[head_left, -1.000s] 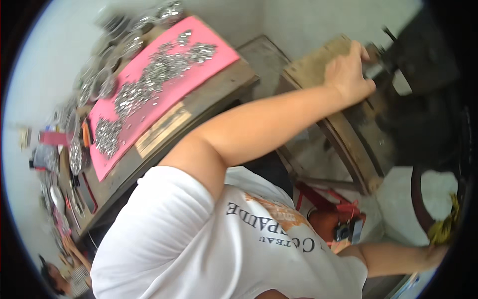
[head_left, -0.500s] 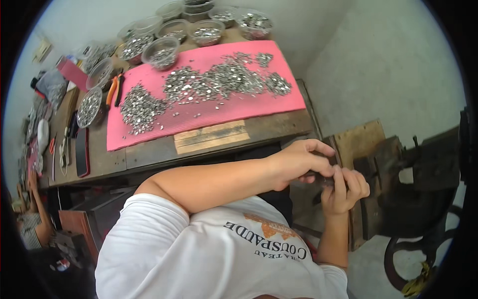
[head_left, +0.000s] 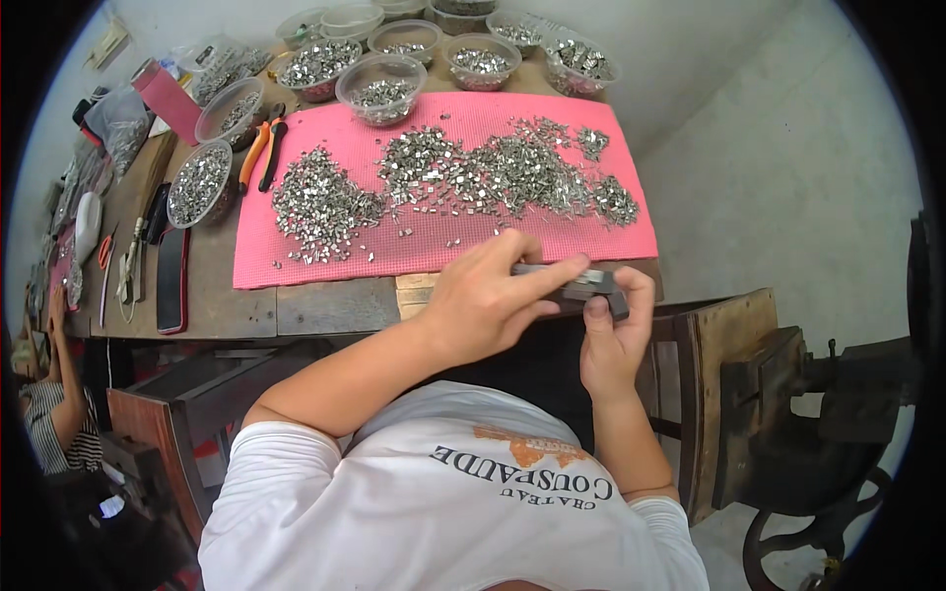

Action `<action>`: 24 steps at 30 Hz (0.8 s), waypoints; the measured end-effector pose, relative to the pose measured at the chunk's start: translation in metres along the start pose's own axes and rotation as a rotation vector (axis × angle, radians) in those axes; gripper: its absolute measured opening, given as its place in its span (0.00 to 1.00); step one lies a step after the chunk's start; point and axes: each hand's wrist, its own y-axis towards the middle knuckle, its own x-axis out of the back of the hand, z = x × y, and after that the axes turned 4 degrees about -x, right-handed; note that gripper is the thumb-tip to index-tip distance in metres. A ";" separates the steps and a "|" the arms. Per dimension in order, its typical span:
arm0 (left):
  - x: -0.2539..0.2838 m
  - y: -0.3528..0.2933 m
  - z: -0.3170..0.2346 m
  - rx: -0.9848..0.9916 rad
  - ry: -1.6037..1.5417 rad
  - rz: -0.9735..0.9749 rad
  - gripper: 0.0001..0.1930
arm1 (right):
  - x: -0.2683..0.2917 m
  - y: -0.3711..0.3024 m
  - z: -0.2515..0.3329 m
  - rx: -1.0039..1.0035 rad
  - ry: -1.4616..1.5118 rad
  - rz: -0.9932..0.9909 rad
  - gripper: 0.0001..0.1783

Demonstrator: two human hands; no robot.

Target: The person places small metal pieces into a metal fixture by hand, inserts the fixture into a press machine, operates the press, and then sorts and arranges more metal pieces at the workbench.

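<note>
Just off the near edge of the table, both hands are on a small dark grey metal block (head_left: 593, 288) with a lighter metal piece at its top. My right hand (head_left: 613, 345) grips the block's right end between thumb and bent fingers. From the left, my left hand (head_left: 481, 303) closes round the other end, its index finger lying along the top. The fingers partly cover the block. Behind the hands, a pink mat (head_left: 414, 254) bears heaps of small shiny metal pieces (head_left: 320, 207).
Clear plastic bowls of metal pieces (head_left: 200, 183) line the mat's far and left sides. Orange-handled pliers (head_left: 254, 156) and a phone (head_left: 172, 281) lie at the left. A dark machine (head_left: 778, 424) on a wooden stand is at right. Another person's arm (head_left: 65, 360) shows far left.
Both hands have moved left with the metal block, from beside the machine to the table's front edge. The view has turned, and the block now shows more clearly between the fingers.
</note>
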 end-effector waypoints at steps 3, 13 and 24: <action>0.001 -0.016 0.015 0.057 0.014 0.031 0.27 | 0.015 0.005 -0.015 -0.174 -0.122 0.035 0.18; 0.042 -0.039 0.033 -0.049 0.197 -0.125 0.24 | 0.038 0.050 -0.035 0.188 -0.816 0.117 0.14; 0.091 -0.133 0.044 0.450 -0.252 -0.523 0.21 | 0.041 0.047 -0.050 0.248 -1.099 0.133 0.15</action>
